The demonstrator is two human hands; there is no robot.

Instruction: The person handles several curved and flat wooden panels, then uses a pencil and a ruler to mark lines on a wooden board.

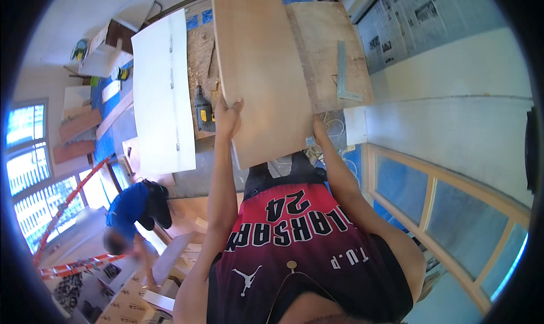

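A long plywood board (265, 73) stretches away in front of me, its near end close to my waist. My left hand (228, 115) grips its left edge, with the thumb lying on the top face. On the right edge, my right hand (319, 128) holds the board near the corner that bears a small sticker (310, 141); most of those fingers are hidden. A cordless drill (204, 111) lies just left of my left hand on a worktop (199, 47) strewn with wood shavings. Past the board's right side, a metal carpenter's square (343, 77) rests on another plywood sheet (323, 39).
Left of the drill lies a white panel (161, 98). A co-worker in a blue shirt (129, 200) bends over at lower left, near an orange ladder (63, 205) and cardboard boxes (127, 300). Loose cables (335, 126) lie at right. A wood-framed glazed panel (429, 196) stands along the right side.
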